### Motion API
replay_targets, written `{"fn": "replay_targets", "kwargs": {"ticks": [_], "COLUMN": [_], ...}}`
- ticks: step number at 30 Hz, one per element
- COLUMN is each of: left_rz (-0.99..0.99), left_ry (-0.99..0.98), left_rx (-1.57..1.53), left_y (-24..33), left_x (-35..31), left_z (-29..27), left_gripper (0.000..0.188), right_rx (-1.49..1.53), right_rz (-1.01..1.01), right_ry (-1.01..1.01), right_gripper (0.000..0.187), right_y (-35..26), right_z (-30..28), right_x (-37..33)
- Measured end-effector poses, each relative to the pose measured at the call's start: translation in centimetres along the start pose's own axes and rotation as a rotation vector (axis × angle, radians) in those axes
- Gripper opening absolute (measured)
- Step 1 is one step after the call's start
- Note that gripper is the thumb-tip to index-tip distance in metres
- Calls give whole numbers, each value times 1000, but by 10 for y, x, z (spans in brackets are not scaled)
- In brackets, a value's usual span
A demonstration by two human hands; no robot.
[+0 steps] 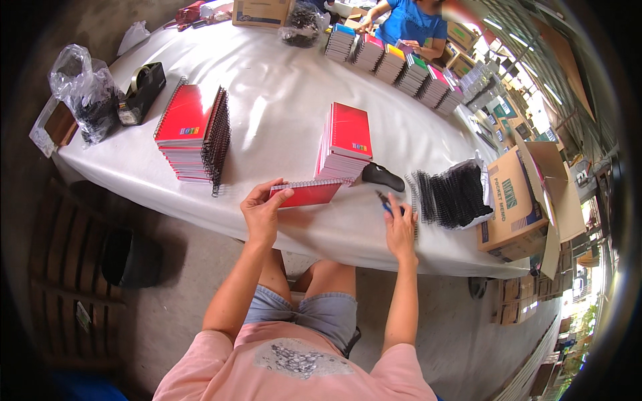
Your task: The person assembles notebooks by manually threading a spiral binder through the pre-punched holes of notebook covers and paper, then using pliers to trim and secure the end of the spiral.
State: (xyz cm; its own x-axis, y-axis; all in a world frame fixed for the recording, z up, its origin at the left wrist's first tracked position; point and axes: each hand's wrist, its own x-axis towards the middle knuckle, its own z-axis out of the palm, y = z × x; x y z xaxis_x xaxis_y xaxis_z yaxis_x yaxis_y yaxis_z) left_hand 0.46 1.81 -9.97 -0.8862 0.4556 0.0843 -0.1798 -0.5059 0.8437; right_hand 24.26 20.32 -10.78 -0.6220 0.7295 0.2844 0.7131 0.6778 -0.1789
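Note:
My left hand (263, 212) is closed on one end of a red notebook (307, 194), its thumb over the cover; a row of binding holes or rings runs along the top edge. In my right hand (401, 232) is a pair of pliers (386, 202) with blue on the handles, the dark tip pointing away from me. Beside those fingers lies a heap of black spiral binding coils (458, 197) on white wrapping. Just beyond the held notebook rises a stack of red notebooks (350, 128). Another red stack (184, 117), with black spirals along its side, stands to the left.
A black elongated object (383, 177) lies by the middle stack. An open cardboard box (511, 204) stands at the right edge. Far left are a tape dispenser (142, 93) and a plastic bag (87, 93). Across the white-covered table (267, 87), a person in blue (411, 27) is behind colourful notebook stacks (388, 63).

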Motion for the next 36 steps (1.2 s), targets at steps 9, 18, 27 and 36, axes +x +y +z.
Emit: {"fn": "replay_targets", "kwargs": {"ticks": [9,18,27,36], "left_rz": [231,625,745,796], "left_ry": [-29,-94,-96,-114], "left_rx": [154,434,450,380], "left_y": [-1,24,28,26], "left_x": [-10,-11,-11,-12], "left_z": [10,14,14,15], "left_gripper": [21,29,32,29], "right_rx": [603,526,708,1552], "right_rz": [-72,-210,-226,24], "right_ry": [292,137,-42,-524], "right_gripper": [44,37,38,42], "right_y": [-84,-174,-175,-161], "right_z": [-64,-71,-70,-52], "right_x": [5,-37,-37,-39]}}
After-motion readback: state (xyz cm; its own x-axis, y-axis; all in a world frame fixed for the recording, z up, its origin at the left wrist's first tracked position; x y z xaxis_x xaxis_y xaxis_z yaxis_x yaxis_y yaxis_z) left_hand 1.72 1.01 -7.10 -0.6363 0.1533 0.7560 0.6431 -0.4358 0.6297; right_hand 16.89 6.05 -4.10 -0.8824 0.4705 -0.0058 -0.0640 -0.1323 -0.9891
